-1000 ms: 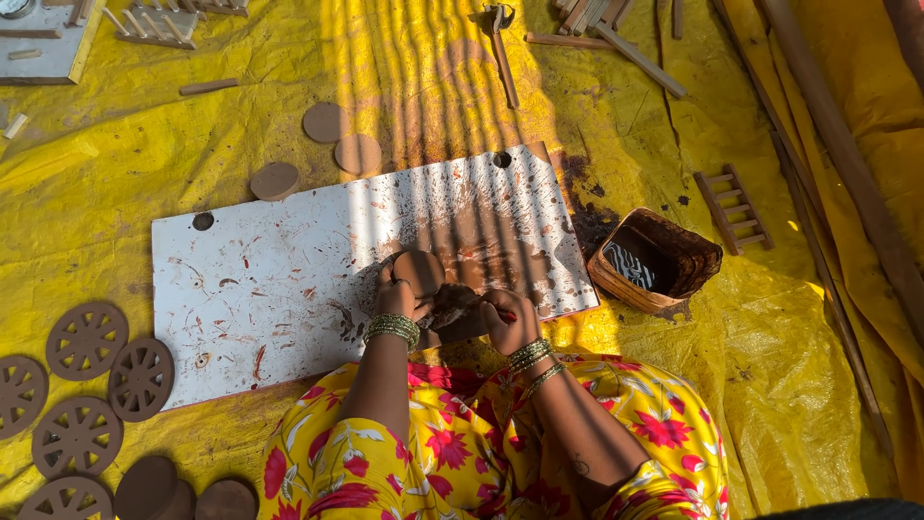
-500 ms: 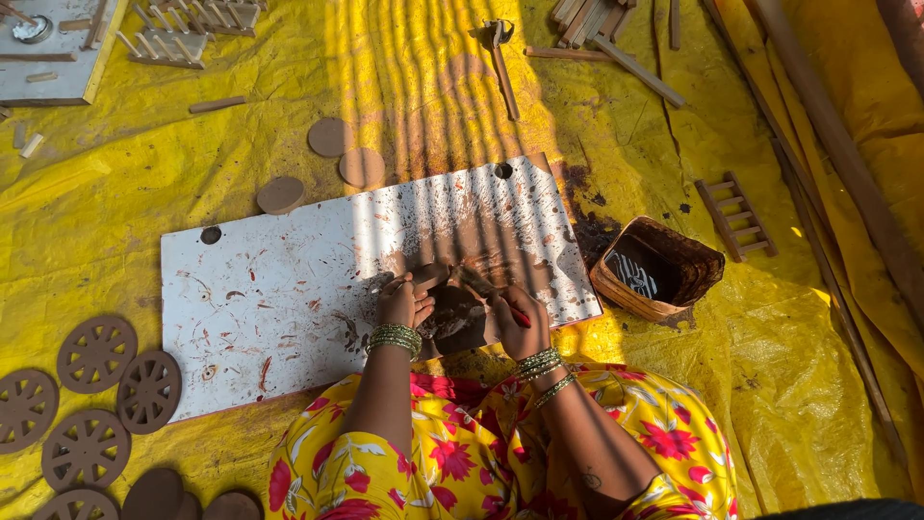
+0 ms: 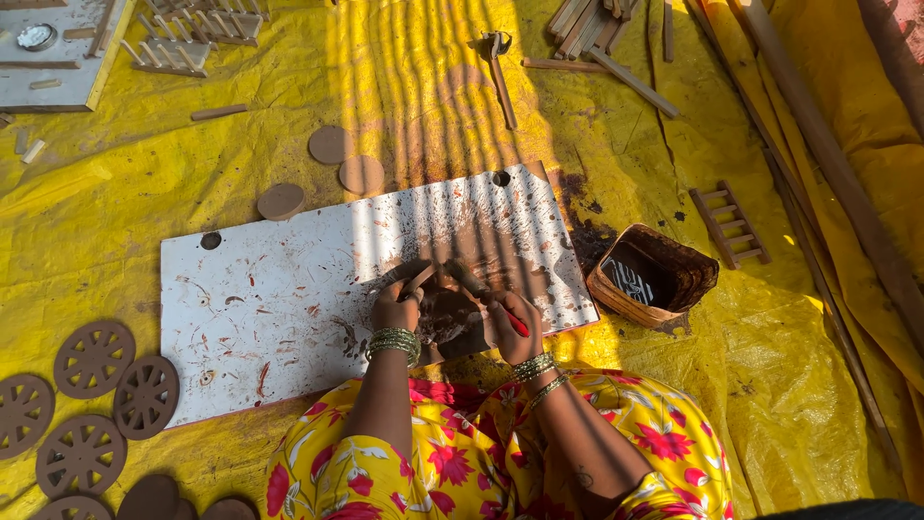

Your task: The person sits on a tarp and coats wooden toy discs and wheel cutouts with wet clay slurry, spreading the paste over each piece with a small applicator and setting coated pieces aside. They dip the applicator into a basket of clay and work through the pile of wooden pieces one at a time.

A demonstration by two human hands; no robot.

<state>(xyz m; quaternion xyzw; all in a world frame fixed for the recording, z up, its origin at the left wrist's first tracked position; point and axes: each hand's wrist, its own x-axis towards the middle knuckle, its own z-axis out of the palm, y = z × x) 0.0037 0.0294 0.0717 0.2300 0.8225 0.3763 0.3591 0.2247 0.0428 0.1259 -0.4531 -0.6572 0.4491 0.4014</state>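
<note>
A white board (image 3: 269,299) smeared with brown clay lies on a yellow tarp. At its near edge my left hand (image 3: 397,306) and my right hand (image 3: 515,325) close around a dark lump of clay (image 3: 445,313), one on each side, fingers curled onto it. Both hands are coated in clay. Green and gold bangles ring both wrists. A thin red stick-like thing shows at my right palm; what it is I cannot tell.
Several spoked clay wheels (image 3: 94,358) lie at the left. Plain clay discs (image 3: 362,174) sit behind the board. A brown bowl (image 3: 654,276) with water stands at the right, a small ladder-shaped piece (image 3: 730,223) beyond it. Wooden sticks (image 3: 597,29) and a metal tool (image 3: 499,60) lie farther back.
My hands have stayed on the clay lump and shifted slightly, fingers kneading around it. The camera view has dropped a little.
</note>
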